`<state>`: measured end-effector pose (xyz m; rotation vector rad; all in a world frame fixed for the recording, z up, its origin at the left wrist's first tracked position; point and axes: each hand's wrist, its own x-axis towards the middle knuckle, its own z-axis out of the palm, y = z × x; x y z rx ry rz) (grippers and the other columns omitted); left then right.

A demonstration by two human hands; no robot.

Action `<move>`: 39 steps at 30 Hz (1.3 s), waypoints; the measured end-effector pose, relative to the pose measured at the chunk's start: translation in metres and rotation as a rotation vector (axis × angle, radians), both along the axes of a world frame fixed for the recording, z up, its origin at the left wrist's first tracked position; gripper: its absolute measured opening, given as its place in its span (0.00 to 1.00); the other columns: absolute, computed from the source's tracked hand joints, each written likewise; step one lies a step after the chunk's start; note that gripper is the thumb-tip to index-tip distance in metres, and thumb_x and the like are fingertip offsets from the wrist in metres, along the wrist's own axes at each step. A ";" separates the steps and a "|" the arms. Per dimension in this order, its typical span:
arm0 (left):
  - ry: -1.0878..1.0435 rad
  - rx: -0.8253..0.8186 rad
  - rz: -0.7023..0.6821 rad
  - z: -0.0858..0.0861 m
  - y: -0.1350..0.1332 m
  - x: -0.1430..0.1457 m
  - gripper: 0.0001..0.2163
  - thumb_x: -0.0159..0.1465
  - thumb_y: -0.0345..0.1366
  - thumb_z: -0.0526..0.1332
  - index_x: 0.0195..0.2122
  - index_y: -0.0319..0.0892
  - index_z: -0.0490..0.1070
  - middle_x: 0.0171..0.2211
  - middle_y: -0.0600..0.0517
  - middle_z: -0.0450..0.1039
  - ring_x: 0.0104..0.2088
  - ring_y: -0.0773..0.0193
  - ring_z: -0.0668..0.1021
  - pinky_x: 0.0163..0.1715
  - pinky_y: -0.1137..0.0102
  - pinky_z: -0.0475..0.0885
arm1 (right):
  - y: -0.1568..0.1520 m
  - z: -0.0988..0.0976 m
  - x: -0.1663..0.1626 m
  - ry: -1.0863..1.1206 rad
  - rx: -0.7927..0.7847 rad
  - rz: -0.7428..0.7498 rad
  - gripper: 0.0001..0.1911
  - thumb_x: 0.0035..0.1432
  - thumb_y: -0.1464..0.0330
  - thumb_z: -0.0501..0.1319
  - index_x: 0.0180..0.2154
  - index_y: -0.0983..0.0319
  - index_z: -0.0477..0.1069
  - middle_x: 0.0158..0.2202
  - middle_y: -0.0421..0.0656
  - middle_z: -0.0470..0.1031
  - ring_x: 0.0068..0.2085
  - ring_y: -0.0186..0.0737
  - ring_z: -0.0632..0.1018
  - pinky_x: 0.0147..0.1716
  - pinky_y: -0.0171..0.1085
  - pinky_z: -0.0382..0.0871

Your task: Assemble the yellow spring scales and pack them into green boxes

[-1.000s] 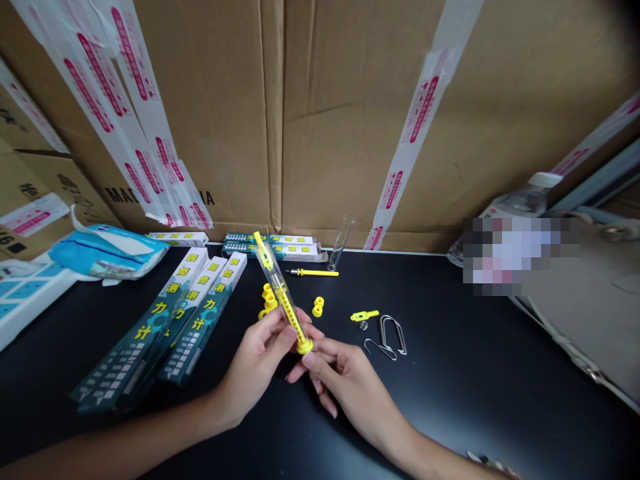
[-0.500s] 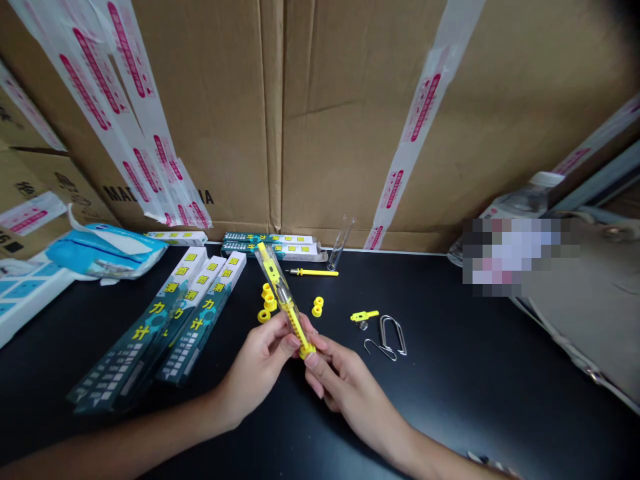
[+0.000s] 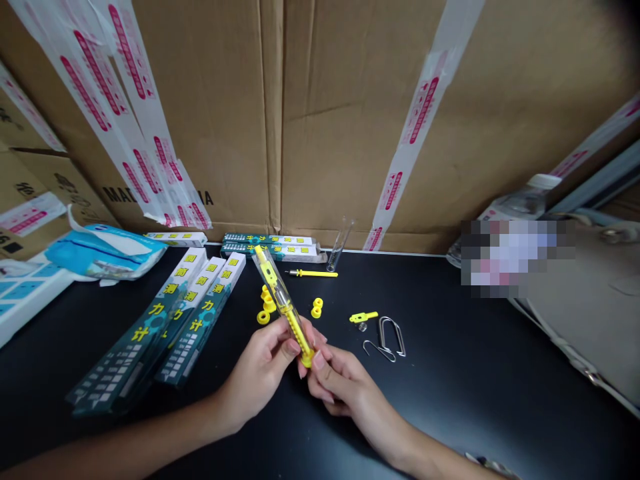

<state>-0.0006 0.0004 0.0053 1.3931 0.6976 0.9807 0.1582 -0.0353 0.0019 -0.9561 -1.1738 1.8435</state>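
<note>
A clear tube with a yellow scale rod inside, a spring scale point(image 3: 279, 295), slants up and away from me over the black table point(image 3: 475, 387). My left hand point(image 3: 263, 373) pinches its lower part between thumb and fingers. My right hand point(image 3: 340, 383) is closed on the yellow cap at the tube's near end. Loose yellow rings point(image 3: 265, 307) and another pair point(image 3: 317, 307) lie just behind the hands. A small yellow hook piece point(image 3: 363, 316) and bent wire hooks point(image 3: 387, 337) lie to the right.
Three long dark boxes with yellow print point(image 3: 170, 320) lie to the left, more boxes point(image 3: 273, 244) at the back. A yellow rod point(image 3: 313, 273) and an empty clear tube point(image 3: 341, 242) rest near the cardboard cartons point(image 3: 320, 113). A blue packet point(image 3: 100, 250) is at far left, a bottle point(image 3: 525, 197) at right.
The tube has tilted a little lower and nearer me. My right hand has closed further over the yellow end cap, its fingers curling in.
</note>
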 end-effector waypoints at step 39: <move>0.034 -0.042 0.118 -0.002 -0.005 -0.003 0.16 0.66 0.51 0.60 0.41 0.42 0.72 0.37 0.48 0.76 0.36 0.59 0.78 0.34 0.69 0.76 | -0.009 0.001 -0.003 0.025 0.150 -0.096 0.28 0.58 0.71 0.61 0.54 0.54 0.48 0.43 0.44 0.72 0.38 0.38 0.72 0.35 0.39 0.70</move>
